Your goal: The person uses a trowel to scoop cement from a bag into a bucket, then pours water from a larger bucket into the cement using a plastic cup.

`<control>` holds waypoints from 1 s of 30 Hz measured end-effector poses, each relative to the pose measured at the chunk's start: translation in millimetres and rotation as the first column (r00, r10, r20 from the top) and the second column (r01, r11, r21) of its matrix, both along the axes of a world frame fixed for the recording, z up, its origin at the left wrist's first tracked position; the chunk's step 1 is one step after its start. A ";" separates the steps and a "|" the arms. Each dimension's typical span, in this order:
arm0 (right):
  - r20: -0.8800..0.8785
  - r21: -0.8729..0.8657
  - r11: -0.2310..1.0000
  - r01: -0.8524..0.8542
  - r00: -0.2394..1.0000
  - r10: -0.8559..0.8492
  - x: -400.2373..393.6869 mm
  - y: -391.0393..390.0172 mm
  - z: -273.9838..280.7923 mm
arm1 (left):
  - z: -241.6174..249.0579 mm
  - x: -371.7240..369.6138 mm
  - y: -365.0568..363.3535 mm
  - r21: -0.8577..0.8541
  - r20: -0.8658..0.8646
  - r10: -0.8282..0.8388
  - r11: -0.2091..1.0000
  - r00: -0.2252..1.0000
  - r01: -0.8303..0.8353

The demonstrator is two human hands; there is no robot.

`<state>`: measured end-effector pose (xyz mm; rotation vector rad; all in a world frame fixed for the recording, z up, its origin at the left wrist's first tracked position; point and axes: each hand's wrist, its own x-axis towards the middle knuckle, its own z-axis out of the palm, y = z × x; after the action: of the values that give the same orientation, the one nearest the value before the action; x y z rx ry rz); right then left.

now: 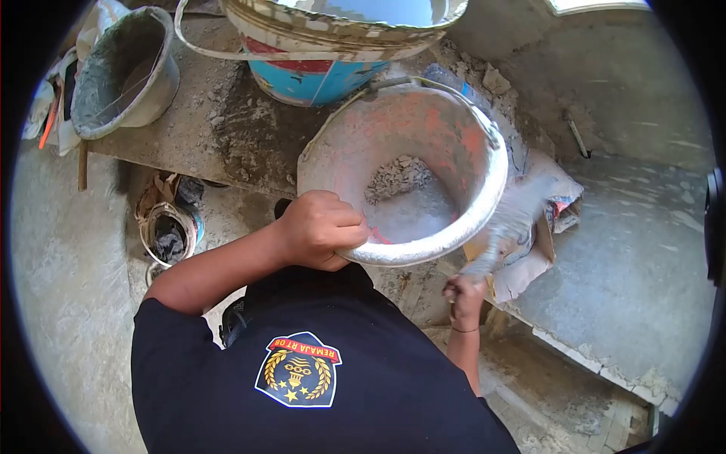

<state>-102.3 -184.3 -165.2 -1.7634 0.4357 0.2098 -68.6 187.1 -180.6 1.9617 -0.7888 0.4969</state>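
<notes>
My left hand (pixel 321 227) is closed over the near rim of a mortar-stained bucket (pixel 423 253), which is tilted so its inside faces me. At the bottom of it lies a small heap of grey crumbly material (pixel 398 178). To the right of the bucket, my right hand (pixel 465 293) is closed around the handle of a trowel (pixel 518 208). The trowel's blade is blurred by motion, just outside the bucket's right wall. Behind the blade lies a torn paper sack (pixel 563 189), partly hidden.
A large paint bucket (pixel 310 79) filled with water stands beyond. At the far left is a cement-coated tub (pixel 155 106). A small pail (pixel 193 227) with dark contents sits lower left. Rubble and dust cover the ledge (pixel 181 147); a concrete wall (pixel 605 83) rises at right.
</notes>
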 end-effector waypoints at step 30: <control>-0.022 0.420 0.857 0.299 0.947 -0.320 19.4 -4.9 28.9 | -6.6 -19.4 -13.5 0.160 0.073 -0.132 0.980 0.989 0.119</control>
<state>-82.9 -189.2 -136.3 -1.2510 0.5860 0.0242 -88.0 173.6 -187.2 2.0277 -1.0243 0.4552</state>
